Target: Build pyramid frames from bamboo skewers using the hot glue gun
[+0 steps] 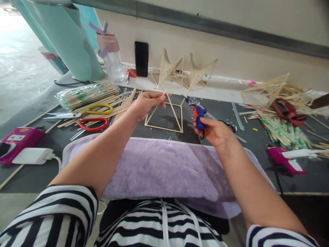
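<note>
At centre, left hand [148, 103] pinched frame [164, 128] at its apex, likely steadying it, right hand [214, 130] fingers clamped round glue gun [199, 112].

Craft workshop (glue gun [200, 116], sticks [125, 104]).

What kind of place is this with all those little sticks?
It looks like a craft workspace: the right hand holds a blue hot glue gun, the left hand pinches a wooden-stick frame, and scissors lie among loose sticks.
</note>
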